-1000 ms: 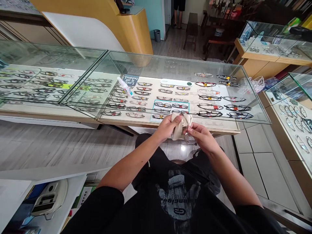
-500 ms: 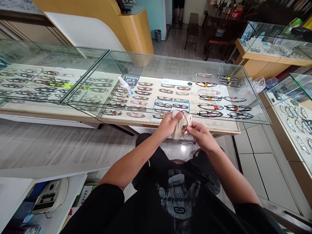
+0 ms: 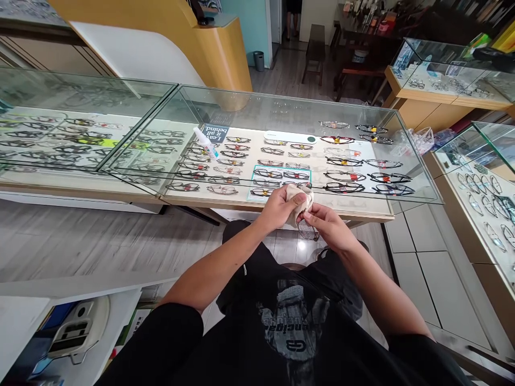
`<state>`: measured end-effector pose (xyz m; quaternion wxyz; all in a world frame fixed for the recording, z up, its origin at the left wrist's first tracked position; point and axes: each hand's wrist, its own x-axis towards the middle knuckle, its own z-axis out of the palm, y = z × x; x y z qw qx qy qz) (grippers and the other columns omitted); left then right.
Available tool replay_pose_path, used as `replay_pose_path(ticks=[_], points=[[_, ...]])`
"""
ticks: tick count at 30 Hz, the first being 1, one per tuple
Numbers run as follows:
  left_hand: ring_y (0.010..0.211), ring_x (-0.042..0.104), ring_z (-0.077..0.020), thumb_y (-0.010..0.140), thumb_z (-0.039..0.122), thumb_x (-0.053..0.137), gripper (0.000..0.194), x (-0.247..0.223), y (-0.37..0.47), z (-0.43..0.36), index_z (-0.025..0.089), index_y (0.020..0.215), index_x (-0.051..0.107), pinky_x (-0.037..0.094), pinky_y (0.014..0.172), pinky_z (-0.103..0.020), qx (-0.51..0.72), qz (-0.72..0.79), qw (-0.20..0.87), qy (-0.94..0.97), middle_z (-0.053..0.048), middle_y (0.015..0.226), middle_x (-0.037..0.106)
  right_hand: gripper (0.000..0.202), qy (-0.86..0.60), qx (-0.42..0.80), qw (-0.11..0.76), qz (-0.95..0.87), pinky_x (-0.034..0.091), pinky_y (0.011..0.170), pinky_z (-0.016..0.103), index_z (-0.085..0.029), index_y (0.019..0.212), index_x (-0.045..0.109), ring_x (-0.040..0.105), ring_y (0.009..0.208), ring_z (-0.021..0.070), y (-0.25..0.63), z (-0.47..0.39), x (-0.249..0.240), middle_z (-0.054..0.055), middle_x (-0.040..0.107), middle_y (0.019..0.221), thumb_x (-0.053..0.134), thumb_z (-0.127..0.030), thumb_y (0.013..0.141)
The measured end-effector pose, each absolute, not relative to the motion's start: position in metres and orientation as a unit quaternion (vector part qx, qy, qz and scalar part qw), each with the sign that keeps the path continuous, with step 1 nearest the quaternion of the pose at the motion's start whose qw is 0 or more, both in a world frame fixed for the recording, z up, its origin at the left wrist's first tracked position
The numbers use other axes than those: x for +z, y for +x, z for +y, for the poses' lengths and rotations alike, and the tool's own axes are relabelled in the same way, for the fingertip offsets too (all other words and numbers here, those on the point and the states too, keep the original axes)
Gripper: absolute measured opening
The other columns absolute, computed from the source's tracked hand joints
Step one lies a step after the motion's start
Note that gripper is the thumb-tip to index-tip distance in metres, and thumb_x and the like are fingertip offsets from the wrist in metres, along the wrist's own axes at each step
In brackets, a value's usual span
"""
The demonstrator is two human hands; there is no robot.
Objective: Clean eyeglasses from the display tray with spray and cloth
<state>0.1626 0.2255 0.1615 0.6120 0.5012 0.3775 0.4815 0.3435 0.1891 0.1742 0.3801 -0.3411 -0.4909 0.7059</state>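
A cream cloth (image 3: 296,199) is bunched in my left hand (image 3: 280,206), whose thumb presses on its top. My right hand (image 3: 325,224) pinches a pair of glasses (image 3: 308,230) by the frame. One lens hangs below my right fingers and looks speckled with drops. The other lens is hidden, apparently inside the cloth. Both hands are close together, just in front of the near edge of the glass display case (image 3: 277,206). A white spray bottle (image 3: 206,142) with a blue-marked label lies on top of the case.
Rows of eyeglass frames (image 3: 345,176) sit inside the case under the glass. Another case (image 3: 493,198) stands at the right. A white shelf (image 3: 120,316) with a pale device (image 3: 80,327) is at lower left. A person's legs (image 3: 292,24) show in the far doorway.
My left hand has folded the cloth more tightly, its thumb now lying across it. The loose end that hung down is gathered up. My right hand keeps its pinch on the glasses.
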Motion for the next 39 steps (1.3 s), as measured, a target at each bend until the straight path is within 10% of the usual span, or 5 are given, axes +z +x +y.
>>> replay_pose_path(ticks=[5, 13, 21, 32, 39], points=[[0.065, 0.057, -0.0156, 0.087, 0.079, 0.069, 0.063, 0.165, 0.154, 0.232, 0.017, 0.075, 0.066, 0.045, 0.061, -0.030, 0.483, 0.399, 0.553, 0.549, -0.004, 0.070, 0.063, 0.032, -0.347, 0.703, 0.393, -0.480, 0.049, 0.088, 0.034, -0.022, 0.090, 0.076, 0.064, 0.088, 0.0205, 0.349, 0.190, 0.179, 0.005, 0.075, 0.091, 0.081, -0.053, 0.092], [0.064, 0.062, -0.0153, 0.074, 0.061, 0.092, 0.059, 0.166, 0.146, 0.223, 0.018, 0.107, 0.069, 0.049, 0.064, -0.028, 0.426, 0.363, 0.623, 0.546, -0.002, 0.083, 0.070, 0.036, -0.360, 0.706, 0.375, -0.481, 0.048, 0.082, 0.034, -0.022, 0.091, 0.075, 0.063, 0.084, 0.0207, 0.350, 0.190, 0.178, 0.005, 0.075, 0.089, 0.083, -0.057, 0.089], [0.065, 0.056, -0.0154, 0.089, 0.077, 0.069, 0.062, 0.167, 0.149, 0.230, 0.017, 0.074, 0.066, 0.045, 0.063, -0.029, 0.480, 0.397, 0.536, 0.570, -0.005, 0.070, 0.065, 0.034, -0.359, 0.695, 0.383, -0.492, 0.048, 0.079, 0.033, -0.022, 0.091, 0.076, 0.060, 0.086, 0.0208, 0.349, 0.190, 0.179, 0.006, 0.074, 0.091, 0.080, -0.056, 0.092], [0.065, 0.062, -0.0123, 0.064, 0.051, 0.101, 0.059, 0.163, 0.149, 0.227, 0.017, 0.101, 0.070, 0.050, 0.062, -0.025, 0.439, 0.330, 0.680, 0.485, -0.001, 0.083, 0.070, 0.036, -0.368, 0.700, 0.386, -0.475, 0.048, 0.076, 0.033, -0.022, 0.088, 0.075, 0.060, 0.079, 0.0196, 0.349, 0.190, 0.181, 0.005, 0.074, 0.088, 0.081, -0.058, 0.090], [0.051, 0.054, -0.0115, 0.081, 0.079, 0.076, 0.064, 0.161, 0.167, 0.227, 0.015, 0.080, 0.067, 0.042, 0.051, -0.027, 0.498, 0.389, 0.627, 0.456, -0.001, 0.062, 0.062, 0.036, -0.363, 0.706, 0.387, -0.469, 0.049, 0.083, 0.033, -0.022, 0.091, 0.077, 0.062, 0.084, 0.0199, 0.338, 0.188, 0.174, 0.004, 0.073, 0.088, 0.083, -0.057, 0.089]])
